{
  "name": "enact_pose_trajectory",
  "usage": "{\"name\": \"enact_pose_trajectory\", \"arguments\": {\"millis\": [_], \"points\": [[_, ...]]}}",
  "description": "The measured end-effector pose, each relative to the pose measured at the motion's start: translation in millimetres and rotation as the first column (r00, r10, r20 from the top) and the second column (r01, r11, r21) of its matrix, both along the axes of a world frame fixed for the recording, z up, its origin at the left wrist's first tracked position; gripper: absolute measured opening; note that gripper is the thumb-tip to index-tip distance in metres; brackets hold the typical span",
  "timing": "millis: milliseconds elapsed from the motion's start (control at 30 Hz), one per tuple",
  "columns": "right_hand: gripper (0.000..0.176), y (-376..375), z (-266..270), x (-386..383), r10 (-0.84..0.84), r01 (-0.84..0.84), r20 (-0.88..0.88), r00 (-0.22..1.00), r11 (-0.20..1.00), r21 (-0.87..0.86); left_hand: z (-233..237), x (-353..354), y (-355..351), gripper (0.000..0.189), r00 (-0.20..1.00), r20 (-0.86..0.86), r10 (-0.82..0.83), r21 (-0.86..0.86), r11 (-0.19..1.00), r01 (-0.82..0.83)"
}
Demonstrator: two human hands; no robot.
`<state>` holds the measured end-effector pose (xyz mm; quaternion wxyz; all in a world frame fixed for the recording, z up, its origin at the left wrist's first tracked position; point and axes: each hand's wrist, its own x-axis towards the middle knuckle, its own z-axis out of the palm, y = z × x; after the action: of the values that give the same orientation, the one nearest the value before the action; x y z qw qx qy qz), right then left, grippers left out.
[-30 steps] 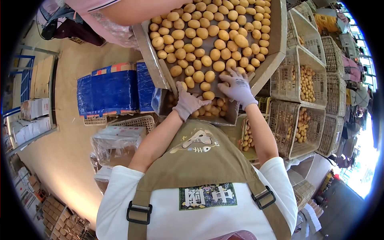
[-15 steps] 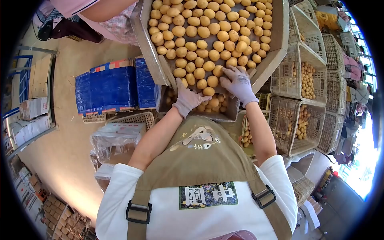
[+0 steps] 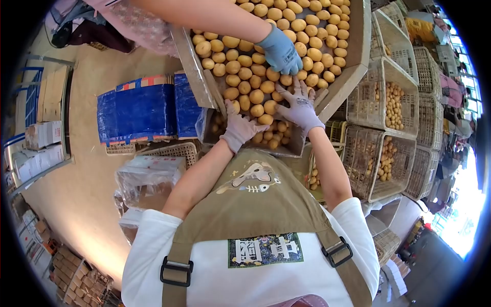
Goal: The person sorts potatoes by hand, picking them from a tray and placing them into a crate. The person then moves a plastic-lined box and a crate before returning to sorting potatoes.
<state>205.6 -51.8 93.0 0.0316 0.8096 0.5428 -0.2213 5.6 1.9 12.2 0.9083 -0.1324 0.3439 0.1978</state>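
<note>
Smooth, round yellow potatoes (image 3: 244,87) cover a sorting tray (image 3: 341,94) with wooden sides that narrow toward me. Below its mouth, a bin (image 3: 294,148) holds more potatoes. My left hand (image 3: 239,129), in a pale glove, is at the left of the mouth, thumb and fingers apart, next to potatoes and holding none that I can see. Gloved alike, my right hand (image 3: 303,108) lies with spread fingers on the potatoes at the right of the mouth. Just beyond it, a co-worker's blue-gloved hand (image 3: 281,51) reaches down onto the potatoes.
Plastic crates (image 3: 381,158) with potatoes stand stacked to the right. On the left are blue-wrapped cartons (image 3: 137,113) and a plastic-covered box (image 3: 151,171). The co-worker's forearm crosses the tray's far left. More people are at the far right.
The co-worker's arm has swung in from the upper left over the tray. My right hand has shifted slightly left and down, its fingers more spread. My left hand has barely moved.
</note>
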Motion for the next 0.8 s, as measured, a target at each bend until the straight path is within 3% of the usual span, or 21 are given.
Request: {"name": "enact_pose_trajectory", "arguments": {"millis": [100, 133, 167, 233, 300, 367, 400, 433, 500, 533, 567, 633, 667, 700, 767, 800], "points": [[0.066, 1, -3, 2, 0.001, -0.002, -0.020, 1.000, 1.000, -0.019, -8, -2, -2, 0.102, 0.999, 0.047, -0.020, 0.053, 0.998, 0.018], [0.065, 2, -1, 1, 0.008, -0.008, -0.010, 1.000, 0.999, -0.034, -5, 0, 0, 0.095, 1.000, -0.018, 0.002, -0.036, 0.999, -0.002], [0.064, 3, 0, 2, 0.013, -0.013, 0.001, 1.000, 0.999, -0.050, -7, 0, 1, 0.093, 0.999, -0.029, -0.018, -0.015, 1.000, 0.017], [0.064, 12, -24, 19, -0.159, 0.243, -0.375, 0.913, 0.951, 0.190, -19, 0, -1, 0.090, 0.997, -0.053, -0.061, 0.024, 0.998, 0.062], [0.063, 15, -41, 21, -0.200, 0.288, -0.380, 0.903, 0.939, 0.189, -29, -2, -4, 0.079, 0.995, 0.035, -0.096, 0.084, 0.992, 0.092], [0.062, 31, -18, -29, -0.120, 0.120, -0.004, 0.993, 0.993, -0.015, -44, 0, -13, 0.077, 0.992, 0.030, -0.121, 0.128, 0.985, 0.116], [0.062, 25, 0, -56, 0.021, -0.020, 0.098, 0.995, 1.000, -0.017, -40, 2, -11, 0.071, 0.989, -0.078, -0.129, 0.107, 0.985, 0.137], [0.060, 12, -10, -52, 0.096, -0.116, 0.141, 0.985, 0.983, 0.145, -36, 1, -9, 0.072, 0.991, -0.082, -0.107, 0.085, 0.990, 0.114], [0.059, -1, -11, -7, 0.240, -0.249, 0.097, 0.966, 0.964, 0.091, -19, -7, -2, 0.074, 0.995, -0.088, -0.053, 0.039, 0.998, 0.057], [0.050, -6, -12, 9, 0.201, -0.219, 0.118, 0.972, 0.962, 0.164, -3, -9, 3, 0.076, 0.998, -0.066, -0.024, -0.002, 1.000, 0.024], [0.037, -6, -18, 19, 0.086, -0.090, 0.033, 0.996, 0.981, 0.174, -3, -7, 2, 0.076, 0.996, -0.081, -0.037, 0.011, 0.999, 0.038], [0.027, 13, 2, 13, -0.184, 0.198, -0.074, 0.980, 0.896, 0.398, -4, -6, 1, 0.076, 0.991, -0.115, -0.067, 0.039, 0.997, 0.072], [0.027, 16, -13, 9, -0.262, 0.172, 0.076, 0.962, 0.798, 0.577, -3, -6, 1, 0.075, 0.990, -0.116, -0.076, 0.020, 0.997, 0.078], [0.035, 22, 2, 6, -0.254, 0.282, -0.125, 0.959, 0.895, 0.346, -3, -7, -1, 0.076, 0.995, -0.074, -0.059, 0.049, 0.997, 0.063], [0.047, 5, -2, -19, -0.132, 0.055, 0.225, 0.965, 0.945, 0.322, -5, -7, -2, 0.077, 0.999, 0.013, -0.048, 0.110, 0.993, 0.047], [0.052, -4, -17, -6, -0.091, 0.050, 0.108, 0.990, 0.942, 0.331, -4, -7, -1, 0.078, 0.999, 0.018, -0.052, 0.094, 0.994, 0.050]]}}
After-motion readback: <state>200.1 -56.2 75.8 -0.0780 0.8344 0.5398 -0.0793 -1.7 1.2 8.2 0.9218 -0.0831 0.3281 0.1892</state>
